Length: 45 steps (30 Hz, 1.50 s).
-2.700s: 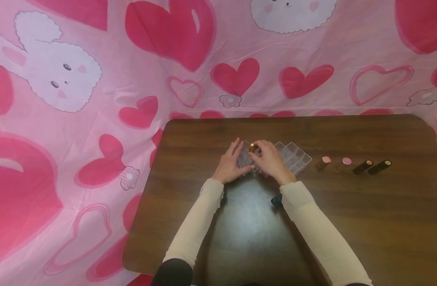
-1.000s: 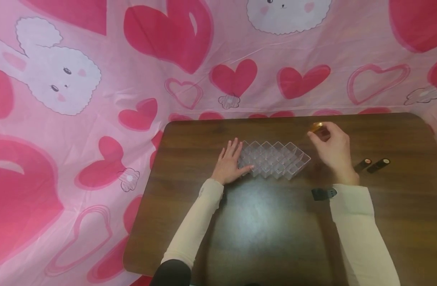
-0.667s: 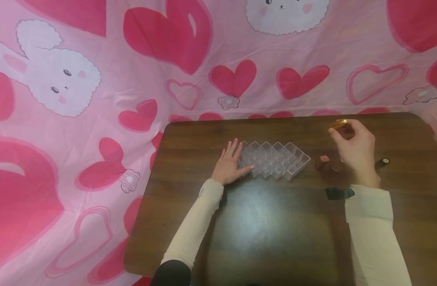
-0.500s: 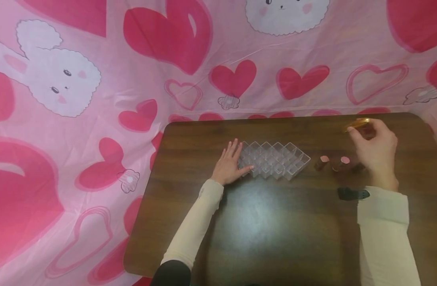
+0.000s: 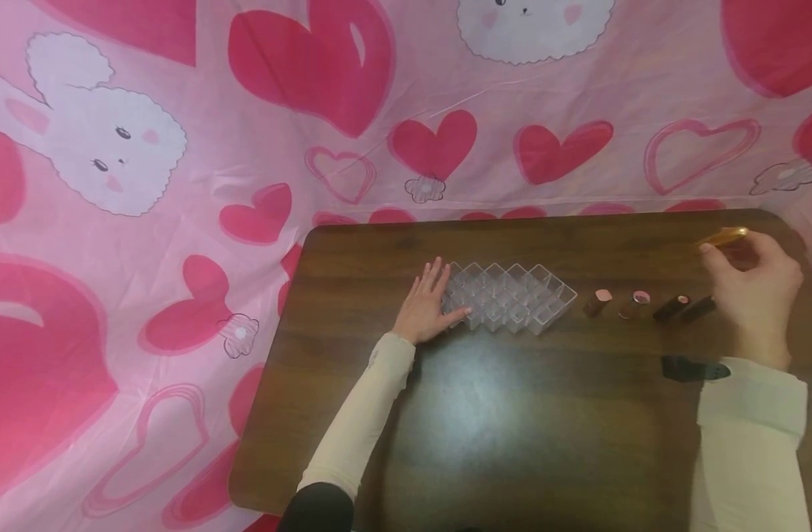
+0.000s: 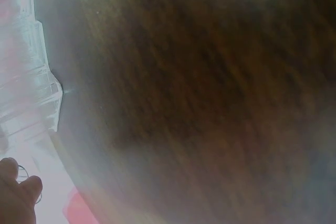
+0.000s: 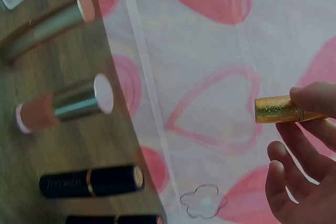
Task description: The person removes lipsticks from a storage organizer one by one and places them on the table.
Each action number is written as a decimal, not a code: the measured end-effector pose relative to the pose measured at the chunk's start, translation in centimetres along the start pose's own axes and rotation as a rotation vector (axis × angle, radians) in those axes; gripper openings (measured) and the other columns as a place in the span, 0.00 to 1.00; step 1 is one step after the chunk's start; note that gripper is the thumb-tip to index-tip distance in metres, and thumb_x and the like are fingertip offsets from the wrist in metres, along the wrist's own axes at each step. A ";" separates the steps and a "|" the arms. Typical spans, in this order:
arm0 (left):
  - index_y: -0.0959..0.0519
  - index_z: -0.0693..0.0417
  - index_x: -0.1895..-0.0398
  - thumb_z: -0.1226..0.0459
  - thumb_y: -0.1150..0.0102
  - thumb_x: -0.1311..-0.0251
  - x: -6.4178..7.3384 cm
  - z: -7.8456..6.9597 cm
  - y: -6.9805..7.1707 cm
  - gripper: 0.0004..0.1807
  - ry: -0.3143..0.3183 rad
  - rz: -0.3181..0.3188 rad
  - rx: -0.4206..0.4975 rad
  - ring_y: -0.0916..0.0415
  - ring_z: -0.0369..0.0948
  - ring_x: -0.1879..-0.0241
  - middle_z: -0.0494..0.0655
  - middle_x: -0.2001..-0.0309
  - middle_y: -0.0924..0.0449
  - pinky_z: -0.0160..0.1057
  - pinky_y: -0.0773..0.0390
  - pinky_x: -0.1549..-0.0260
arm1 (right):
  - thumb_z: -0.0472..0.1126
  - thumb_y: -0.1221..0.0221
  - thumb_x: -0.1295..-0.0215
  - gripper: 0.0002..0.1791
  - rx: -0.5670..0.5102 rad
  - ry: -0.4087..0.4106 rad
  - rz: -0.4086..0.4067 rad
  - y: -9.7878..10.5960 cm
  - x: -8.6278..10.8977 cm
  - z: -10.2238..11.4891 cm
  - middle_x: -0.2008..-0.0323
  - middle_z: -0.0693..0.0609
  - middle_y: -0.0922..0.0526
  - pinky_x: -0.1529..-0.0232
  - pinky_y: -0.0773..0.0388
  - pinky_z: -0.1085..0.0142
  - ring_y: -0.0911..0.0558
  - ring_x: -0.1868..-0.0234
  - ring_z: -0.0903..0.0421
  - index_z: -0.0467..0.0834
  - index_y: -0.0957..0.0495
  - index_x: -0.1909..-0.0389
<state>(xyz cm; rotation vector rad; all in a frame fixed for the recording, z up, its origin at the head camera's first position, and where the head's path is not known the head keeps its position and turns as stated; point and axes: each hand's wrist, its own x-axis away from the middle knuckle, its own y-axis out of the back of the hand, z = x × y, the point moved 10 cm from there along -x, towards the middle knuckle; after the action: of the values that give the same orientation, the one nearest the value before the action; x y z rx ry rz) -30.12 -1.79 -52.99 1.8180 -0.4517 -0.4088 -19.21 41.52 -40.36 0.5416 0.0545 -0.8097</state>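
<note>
My left hand lies with straight, spread fingers at the left end of a clear plastic lipstick organizer, whose diamond-shaped compartments stand in rows. In the left wrist view, part of the organizer and my fingers show at the left edge. Over the right side of the table, my right hand pinches a shiny gold lipstick tube between thumb and fingers. That tube is held up in the air, nearly level, beyond the row of standing lipsticks.
Right of the organizer stand a pink-topped lipstick, another with a pink top and silvery upper half, and two black tubes with gold bands, one black tube nearer. A pink heart-patterned cloth hangs behind the brown table.
My right hand has lifted the gold lipstick from the organizer and carried it rightward past the standing lipsticks. My left hand has stayed at the organizer's left end.
</note>
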 end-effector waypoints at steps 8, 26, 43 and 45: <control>0.62 0.42 0.30 0.28 0.65 0.53 -0.1 0.1 0.0 0.51 0.000 -0.006 0.041 0.65 0.45 0.29 0.40 0.28 0.71 0.46 0.54 0.34 | 0.45 0.40 0.47 0.11 0.061 -0.097 0.011 1.2 -0.2 -3.2 0.80 0.82 0.34 0.69 0.42 0.83 0.35 0.76 0.82 0.60 0.22 0.62; 0.60 0.42 0.30 0.27 0.65 0.54 0.0 0.2 -0.1 0.52 0.014 -0.002 0.068 0.64 0.45 0.29 0.38 0.28 0.72 0.47 0.52 0.35 | 0.51 0.47 0.42 0.13 0.172 -0.453 0.140 2.6 0.5 -10.7 0.76 0.76 0.38 0.69 0.42 0.78 0.40 0.75 0.78 0.72 0.38 0.61; 0.62 0.41 0.30 0.27 0.63 0.54 0.0 0.3 -0.1 0.52 0.038 0.015 0.041 0.63 0.44 0.29 0.40 0.28 0.71 0.46 0.53 0.34 | 0.51 0.49 0.42 0.26 0.412 -0.363 0.182 1.9 0.7 -14.8 0.90 0.82 0.48 0.68 0.40 0.69 0.44 0.80 0.79 0.36 0.29 0.49; 0.63 0.40 0.30 0.28 0.63 0.54 0.0 0.3 -0.1 0.52 0.040 0.019 0.047 0.64 0.44 0.29 0.39 0.28 0.71 0.46 0.53 0.34 | 0.52 0.50 0.42 0.27 0.423 -0.381 0.206 1.8 0.9 -15.3 0.88 0.81 0.46 0.69 0.39 0.68 0.43 0.79 0.76 0.36 0.30 0.48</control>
<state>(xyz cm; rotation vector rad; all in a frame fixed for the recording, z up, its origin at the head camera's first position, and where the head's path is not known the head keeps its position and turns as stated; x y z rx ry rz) -30.25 -2.00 -53.18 1.8631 -0.4539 -0.3503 -14.93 49.24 -53.01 0.7671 -0.5255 -0.7123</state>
